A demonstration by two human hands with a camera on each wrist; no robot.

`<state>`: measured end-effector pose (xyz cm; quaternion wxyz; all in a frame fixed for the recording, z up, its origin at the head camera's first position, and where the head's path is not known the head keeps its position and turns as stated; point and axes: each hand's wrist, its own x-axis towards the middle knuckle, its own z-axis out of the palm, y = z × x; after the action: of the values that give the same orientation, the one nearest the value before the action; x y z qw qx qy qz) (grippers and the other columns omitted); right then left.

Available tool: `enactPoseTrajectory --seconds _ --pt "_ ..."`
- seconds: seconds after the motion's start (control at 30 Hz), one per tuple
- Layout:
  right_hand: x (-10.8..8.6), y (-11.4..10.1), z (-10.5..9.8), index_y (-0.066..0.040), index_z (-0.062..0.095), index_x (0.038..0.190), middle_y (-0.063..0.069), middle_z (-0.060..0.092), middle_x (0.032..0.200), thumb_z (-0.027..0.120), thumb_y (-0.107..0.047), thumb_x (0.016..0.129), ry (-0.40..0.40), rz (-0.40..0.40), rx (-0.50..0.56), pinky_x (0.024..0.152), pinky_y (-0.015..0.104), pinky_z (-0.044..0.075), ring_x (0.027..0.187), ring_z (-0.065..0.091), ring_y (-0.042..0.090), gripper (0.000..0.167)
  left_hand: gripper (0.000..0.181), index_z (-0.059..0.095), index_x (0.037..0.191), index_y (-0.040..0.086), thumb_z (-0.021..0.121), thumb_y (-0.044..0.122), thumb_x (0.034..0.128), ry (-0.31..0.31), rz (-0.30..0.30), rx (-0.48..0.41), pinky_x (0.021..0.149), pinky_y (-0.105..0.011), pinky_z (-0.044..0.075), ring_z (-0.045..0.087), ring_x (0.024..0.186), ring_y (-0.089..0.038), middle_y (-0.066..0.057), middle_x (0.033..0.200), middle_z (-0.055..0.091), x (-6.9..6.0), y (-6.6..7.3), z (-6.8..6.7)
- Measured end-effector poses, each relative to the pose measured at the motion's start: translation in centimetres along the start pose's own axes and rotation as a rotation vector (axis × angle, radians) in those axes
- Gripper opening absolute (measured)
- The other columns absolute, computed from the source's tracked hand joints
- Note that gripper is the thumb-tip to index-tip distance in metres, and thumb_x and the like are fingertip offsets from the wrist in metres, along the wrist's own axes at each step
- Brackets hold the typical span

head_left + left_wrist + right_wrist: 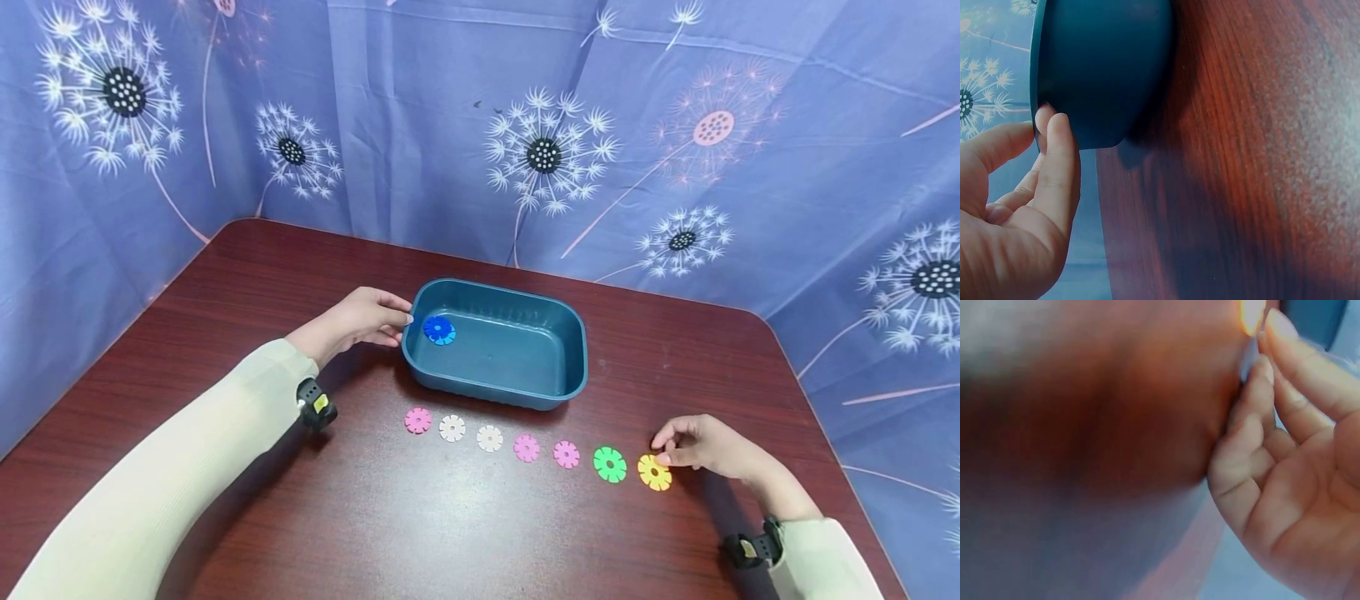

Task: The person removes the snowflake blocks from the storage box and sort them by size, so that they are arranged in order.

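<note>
My left hand (363, 318) pinches the left end of a dark teal plastic basin (487, 392), its thumb and fingers at the rim (1035, 56). Inside the basin, toward that end, lie blue notched discs (438, 328) that overlap. At the right end of a row of flat notched plastic discs, my right hand (705, 446) holds the edge of a yellow disc (655, 472) between thumb and fingers. Only a bright bit of the yellow disc (1251, 315) shows in the right wrist view. Left of it lies a green disc (610, 464).
Farther left along the row are pink discs (566, 454) and white discs (490, 438), several in all, just in front of the basin. Everything stands on a dark red wooden table (337, 517). A blue dandelion-print curtain (450, 125) hangs behind the table's back edge.
</note>
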<state>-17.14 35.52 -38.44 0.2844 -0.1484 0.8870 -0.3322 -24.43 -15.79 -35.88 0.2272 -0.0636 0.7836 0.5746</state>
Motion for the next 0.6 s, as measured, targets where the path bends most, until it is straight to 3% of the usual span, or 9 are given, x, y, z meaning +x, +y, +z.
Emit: enactPoseTrajectory --seconds 0.17,0.33,0.5,0.6 --pt "0.6 -0.8 -1.2 0.007 0.065 0.118 -0.002 0.070 0.097 0.069 -0.016 0.098 0.001 -0.026 0.033 0.069 0.022 0.051 0.081 0.059 0.000 0.031 0.044 0.052 0.143 -0.006 0.060 0.010 0.1023 0.006 -0.006 0.011 0.071 -0.022 0.064 0.064 0.066 -0.006 -0.011 0.100 0.067 -0.1 0.0 0.1" --pt "1.6 -4.1 -2.8 0.002 0.065 0.119 0.001 0.071 0.098 0.066 -0.019 0.100 0.147 -0.053 -0.037 0.072 0.026 0.057 0.082 0.063 0.005 0.029 0.044 0.053 0.143 -0.005 0.060 0.010 0.1022 0.005 -0.003 0.014 0.077 -0.026 0.065 0.065 0.067 -0.007 -0.007 0.093 0.067 0.0 -0.1 0.1" --pt "2.6 -8.1 -4.1 -0.001 0.066 0.119 -0.012 0.068 0.096 0.064 -0.016 0.101 0.278 -0.172 -0.103 0.072 0.024 0.055 0.084 0.062 0.001 0.024 0.044 0.053 0.143 -0.005 0.060 0.010 0.1023 0.002 0.000 0.002 0.076 -0.025 0.065 0.065 0.067 -0.007 -0.005 0.092 0.066 0.1 -0.2 0.0" --pt "3.3 -10.4 -4.5 -0.006 0.067 0.121 -0.016 0.065 0.099 0.065 -0.017 0.100 0.317 -0.216 -0.143 0.070 0.023 0.053 0.084 0.060 0.000 0.023 0.044 0.052 0.143 -0.005 0.060 0.010 0.1024 0.001 -0.001 -0.002 0.072 -0.023 0.064 0.064 0.066 -0.006 -0.005 0.092 0.066 0.0 -0.1 -0.1"
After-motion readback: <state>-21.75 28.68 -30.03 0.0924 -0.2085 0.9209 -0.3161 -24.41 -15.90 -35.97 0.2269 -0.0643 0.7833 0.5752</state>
